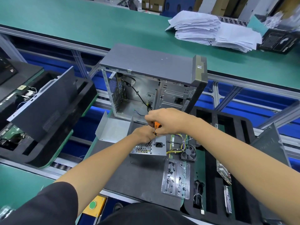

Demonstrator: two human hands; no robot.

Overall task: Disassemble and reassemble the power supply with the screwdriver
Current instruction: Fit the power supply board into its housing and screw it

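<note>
Head view hides the screwdriver (156,127) tip and most of its shaft behind both hands: the right hand (168,121) has its grip clenched round the orange handle, and the left hand (144,135) pinches the shaft just above the power supply (150,149). That silver box lies on the dark mat (138,172) on the table, near the open computer case (151,88). A clear tray (176,179) beside it holds small dark screws, with bare mat in front.
</note>
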